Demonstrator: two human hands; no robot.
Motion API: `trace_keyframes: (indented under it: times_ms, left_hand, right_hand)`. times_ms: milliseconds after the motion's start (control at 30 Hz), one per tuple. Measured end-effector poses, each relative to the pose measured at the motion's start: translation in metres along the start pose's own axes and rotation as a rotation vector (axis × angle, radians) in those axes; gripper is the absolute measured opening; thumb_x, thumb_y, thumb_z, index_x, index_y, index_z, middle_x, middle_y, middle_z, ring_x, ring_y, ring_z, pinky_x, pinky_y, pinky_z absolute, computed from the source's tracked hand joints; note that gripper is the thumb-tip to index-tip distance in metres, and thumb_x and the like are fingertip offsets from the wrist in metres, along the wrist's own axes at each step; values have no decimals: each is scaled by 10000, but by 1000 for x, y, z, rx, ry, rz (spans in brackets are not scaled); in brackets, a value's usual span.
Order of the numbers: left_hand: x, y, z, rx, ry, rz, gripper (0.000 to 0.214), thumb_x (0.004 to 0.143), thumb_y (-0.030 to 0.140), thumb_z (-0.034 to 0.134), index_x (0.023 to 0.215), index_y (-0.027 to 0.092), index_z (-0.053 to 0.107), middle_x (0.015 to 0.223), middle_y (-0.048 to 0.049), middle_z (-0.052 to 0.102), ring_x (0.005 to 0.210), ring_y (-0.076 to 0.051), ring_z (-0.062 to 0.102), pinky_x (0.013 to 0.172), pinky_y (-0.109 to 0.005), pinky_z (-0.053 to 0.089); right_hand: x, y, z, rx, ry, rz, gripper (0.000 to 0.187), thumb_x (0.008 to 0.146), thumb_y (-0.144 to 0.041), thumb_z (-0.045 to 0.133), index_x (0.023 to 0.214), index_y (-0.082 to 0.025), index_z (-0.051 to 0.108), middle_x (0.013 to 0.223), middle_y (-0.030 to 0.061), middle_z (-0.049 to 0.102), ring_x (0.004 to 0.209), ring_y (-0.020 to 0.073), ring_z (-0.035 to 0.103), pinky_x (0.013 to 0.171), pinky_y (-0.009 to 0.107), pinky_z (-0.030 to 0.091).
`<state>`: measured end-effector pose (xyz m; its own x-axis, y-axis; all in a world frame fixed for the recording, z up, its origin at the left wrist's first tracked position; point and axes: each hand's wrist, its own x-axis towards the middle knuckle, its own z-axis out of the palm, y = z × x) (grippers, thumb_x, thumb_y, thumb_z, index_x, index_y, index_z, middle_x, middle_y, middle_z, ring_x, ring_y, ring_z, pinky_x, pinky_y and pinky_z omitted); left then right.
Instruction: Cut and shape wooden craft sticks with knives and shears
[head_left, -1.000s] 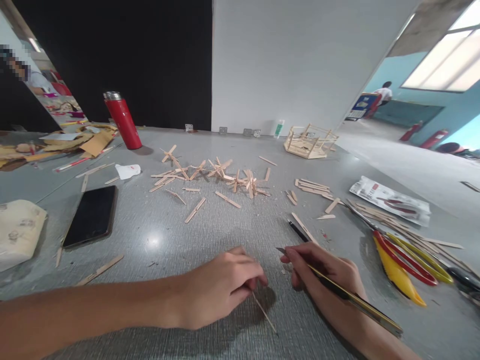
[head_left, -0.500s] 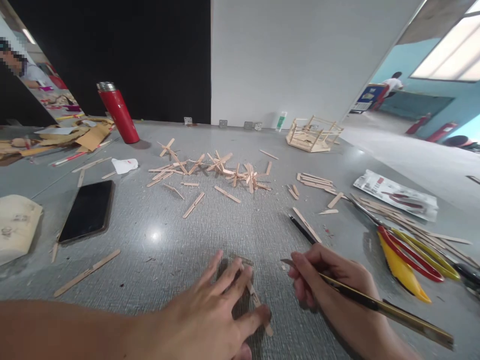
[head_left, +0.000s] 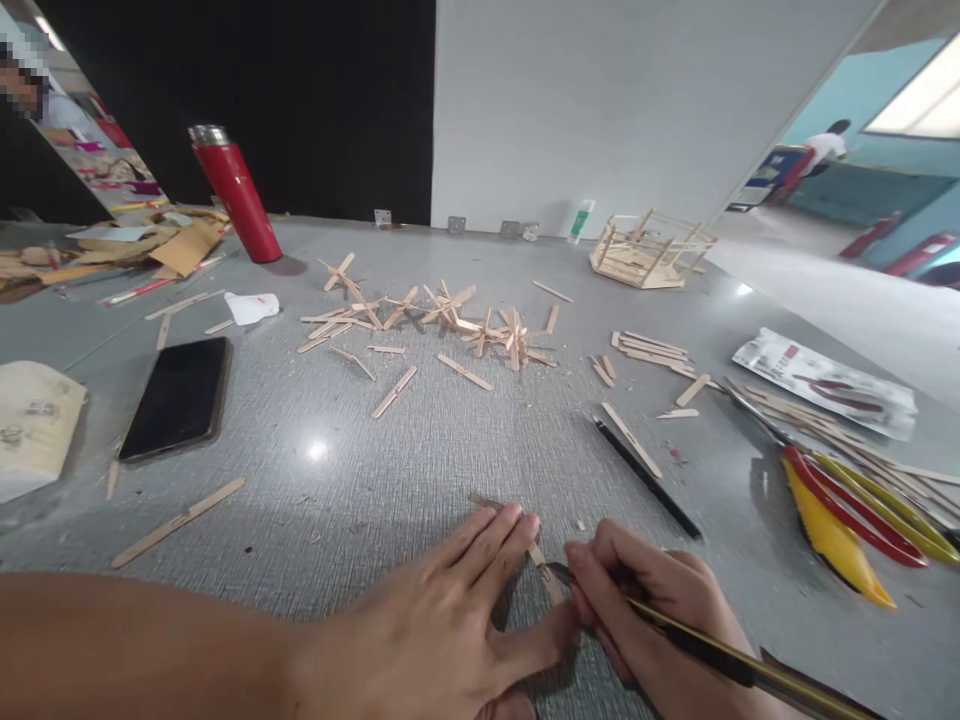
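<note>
Head view: left hand (head_left: pixel 450 640) presses the wooden stick (head_left: pixel 534 556) flat, fingers spread; stick runs 10-to-4 o'clock. Right hand (head_left: pixel 645 600), at 3 o'clock, pinches the knife (head_left: pixel 720 660), tip touching.

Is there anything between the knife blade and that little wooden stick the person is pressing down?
Nothing visible. The left hand pins the wooden stick flat on the table, fingers spread over it. The right hand holds the utility knife with its tip right at the stick's bare part. The black pen lies off to the side.
</note>
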<state>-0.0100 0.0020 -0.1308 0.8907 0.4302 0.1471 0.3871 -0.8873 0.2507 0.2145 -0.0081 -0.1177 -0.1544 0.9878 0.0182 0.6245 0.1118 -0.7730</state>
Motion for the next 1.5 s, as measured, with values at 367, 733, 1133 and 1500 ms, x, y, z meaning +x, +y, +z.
trace_keyframes:
  times_ms: [367, 733, 1133, 1500]
  left_hand:
    - [0, 4, -1, 37, -12, -15, 556, 1113, 347, 360, 1624, 136, 304, 1634, -293, 354, 1554, -414, 253, 1258, -530, 316]
    - [1, 3, -10, 130, -37, 35, 627, 1075, 308, 466, 1629, 68, 299, 1641, -285, 336, 1553, -377, 294, 1261, -478, 330]
    - [3, 5, -15, 188, -102, 50, 640, 1074, 284, 411, 1630, 8, 258, 1628, -349, 303, 1556, -409, 232, 1264, -483, 315]
    - [1, 6, -11, 158, -64, 47, 653, 1059, 277, 460, 1622, 9, 264, 1624, -342, 328, 1550, -399, 264, 1260, -463, 329]
  right_hand:
    - [-2, 5, 2, -74, 46, -73, 471, 1026, -454, 530, 605, -260, 443, 440, -83, 390, 379, 99, 351, 369, 242, 298]
    - [0, 5, 3, -164, 74, -203, 426, 1029, -339, 535, 649, -255, 363, 567, -87, 297, 474, 106, 303, 431, 240, 286]
    - [-8, 15, -1, -191, -20, -226, 406, 1077, -339, 493, 698, -254, 375, 556, -100, 343, 464, 96, 321, 456, 247, 290]
    - [8, 3, -1, 199, -164, 186, 535, 1033, -596, 494, 641, -234, 467, 466, -81, 434, 404, 84, 351, 402, 222, 279]
